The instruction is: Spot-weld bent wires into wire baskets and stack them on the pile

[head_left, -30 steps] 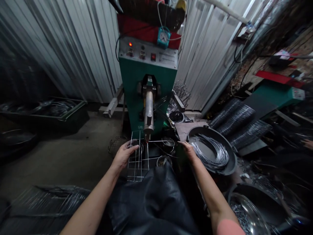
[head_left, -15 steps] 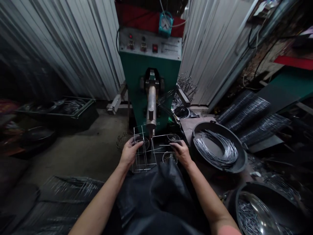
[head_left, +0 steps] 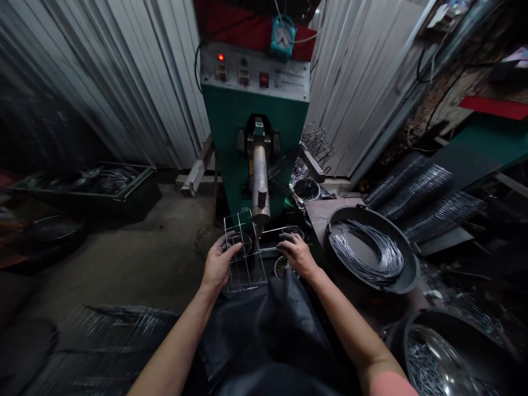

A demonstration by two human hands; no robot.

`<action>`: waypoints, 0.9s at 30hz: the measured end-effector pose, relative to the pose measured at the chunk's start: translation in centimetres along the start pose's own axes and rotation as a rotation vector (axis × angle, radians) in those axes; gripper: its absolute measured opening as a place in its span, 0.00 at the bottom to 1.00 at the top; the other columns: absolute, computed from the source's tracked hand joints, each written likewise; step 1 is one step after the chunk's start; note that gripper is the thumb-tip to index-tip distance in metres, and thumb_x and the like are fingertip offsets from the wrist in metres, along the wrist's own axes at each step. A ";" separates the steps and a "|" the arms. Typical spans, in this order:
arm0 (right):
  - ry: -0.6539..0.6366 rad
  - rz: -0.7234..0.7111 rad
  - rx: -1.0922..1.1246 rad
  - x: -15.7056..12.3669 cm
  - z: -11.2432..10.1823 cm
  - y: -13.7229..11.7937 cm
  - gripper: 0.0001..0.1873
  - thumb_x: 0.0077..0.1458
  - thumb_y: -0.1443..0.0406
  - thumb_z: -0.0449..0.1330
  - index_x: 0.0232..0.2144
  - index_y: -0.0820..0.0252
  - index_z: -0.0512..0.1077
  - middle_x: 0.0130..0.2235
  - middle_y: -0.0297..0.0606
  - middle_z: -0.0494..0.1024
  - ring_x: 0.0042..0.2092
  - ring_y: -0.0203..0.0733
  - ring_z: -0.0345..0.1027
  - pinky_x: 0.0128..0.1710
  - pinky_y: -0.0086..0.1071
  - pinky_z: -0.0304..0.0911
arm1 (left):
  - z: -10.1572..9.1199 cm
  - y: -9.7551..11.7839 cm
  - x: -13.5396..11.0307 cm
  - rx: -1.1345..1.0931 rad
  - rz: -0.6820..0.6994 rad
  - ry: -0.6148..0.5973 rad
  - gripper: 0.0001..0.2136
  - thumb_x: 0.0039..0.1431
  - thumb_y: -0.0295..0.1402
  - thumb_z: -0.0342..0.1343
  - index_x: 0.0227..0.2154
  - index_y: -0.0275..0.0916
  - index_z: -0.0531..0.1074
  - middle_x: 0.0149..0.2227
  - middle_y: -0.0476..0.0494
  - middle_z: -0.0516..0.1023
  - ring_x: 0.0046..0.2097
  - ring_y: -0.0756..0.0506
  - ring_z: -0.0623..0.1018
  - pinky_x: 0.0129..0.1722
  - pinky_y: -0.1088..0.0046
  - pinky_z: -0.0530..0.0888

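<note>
Wire frame just below the electrode of a green welding machine, between left hand and right hand, fingers closed on outer wires. Probably light, stiff yet springy; best gripped at both side edges.

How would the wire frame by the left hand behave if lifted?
The wire frame is probably light for its size, being thin open rods. It likely feels stiff: its rods look straight beside the left hand.
</note>
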State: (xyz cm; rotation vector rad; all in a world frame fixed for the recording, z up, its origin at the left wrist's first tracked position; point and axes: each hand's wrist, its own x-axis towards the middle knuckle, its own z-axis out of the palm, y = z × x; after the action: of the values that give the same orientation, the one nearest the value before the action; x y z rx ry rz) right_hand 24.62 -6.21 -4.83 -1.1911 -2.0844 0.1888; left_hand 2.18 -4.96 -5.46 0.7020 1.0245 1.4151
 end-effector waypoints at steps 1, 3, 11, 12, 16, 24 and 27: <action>0.006 0.004 -0.014 -0.2 -0.4 -0.5 0.08 0.56 0.66 0.55 0.34 0.54 0.74 0.42 0.41 0.72 0.45 0.43 0.62 0.43 0.38 0.64 | 0.0 0.1 0.1 -0.001 0.001 -0.002 0.25 0.34 0.33 0.67 0.41 0.35 0.71 0.28 0.50 0.74 0.29 0.52 0.73 0.32 0.75 0.69; 0.020 0.014 -0.033 -0.4 -1.0 -1.3 0.09 0.56 0.66 0.54 0.35 0.53 0.74 0.40 0.41 0.73 0.44 0.43 0.62 0.42 0.38 0.65 | 0.1 0.2 0.1 0.002 -0.006 -0.011 0.25 0.34 0.33 0.67 0.40 0.36 0.71 0.27 0.51 0.74 0.29 0.52 0.72 0.33 0.75 0.68; -0.003 -0.017 -0.031 0.5 0.1 0.7 0.06 0.53 0.66 0.57 0.32 0.53 0.75 0.49 0.41 0.68 0.50 0.46 0.56 0.49 0.43 0.62 | 0.3 -0.2 -0.1 0.032 0.005 -0.022 0.23 0.33 0.32 0.67 0.38 0.35 0.73 0.27 0.51 0.74 0.29 0.54 0.71 0.32 0.77 0.67; -0.013 -0.020 -0.014 0.6 0.3 1.0 0.06 0.53 0.66 0.57 0.32 0.54 0.75 0.50 0.41 0.68 0.50 0.45 0.56 0.49 0.43 0.62 | 0.3 -0.2 -0.2 0.028 -0.002 -0.026 0.23 0.33 0.32 0.67 0.38 0.35 0.73 0.27 0.51 0.73 0.29 0.54 0.71 0.32 0.78 0.67; -0.049 -0.013 0.044 1.0 0.5 1.7 0.06 0.54 0.66 0.57 0.33 0.55 0.75 0.49 0.41 0.69 0.50 0.44 0.57 0.49 0.42 0.62 | 0.2 -0.1 -0.2 0.015 -0.019 -0.025 0.25 0.33 0.32 0.67 0.40 0.35 0.72 0.24 0.53 0.71 0.27 0.54 0.70 0.30 0.78 0.67; -0.112 -0.027 0.090 2.1 0.0 2.2 0.06 0.54 0.66 0.57 0.34 0.55 0.74 0.48 0.40 0.71 0.50 0.42 0.59 0.49 0.41 0.62 | 0.5 0.2 0.3 0.016 -0.021 -0.021 0.25 0.33 0.32 0.67 0.40 0.36 0.72 0.24 0.53 0.72 0.27 0.53 0.71 0.30 0.78 0.67; -0.118 -0.033 0.086 2.5 0.0 2.5 0.06 0.54 0.67 0.57 0.34 0.55 0.74 0.49 0.40 0.71 0.49 0.42 0.59 0.49 0.41 0.61 | 0.6 0.3 0.5 -0.001 -0.008 -0.016 0.25 0.32 0.32 0.68 0.39 0.35 0.72 0.23 0.53 0.72 0.26 0.54 0.71 0.29 0.78 0.67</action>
State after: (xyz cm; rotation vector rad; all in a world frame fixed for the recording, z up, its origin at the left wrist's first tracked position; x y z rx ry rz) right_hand 25.54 -2.79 -4.69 -1.1167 -2.1734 0.3375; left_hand 2.54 -4.36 -4.98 0.7070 1.0133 1.4005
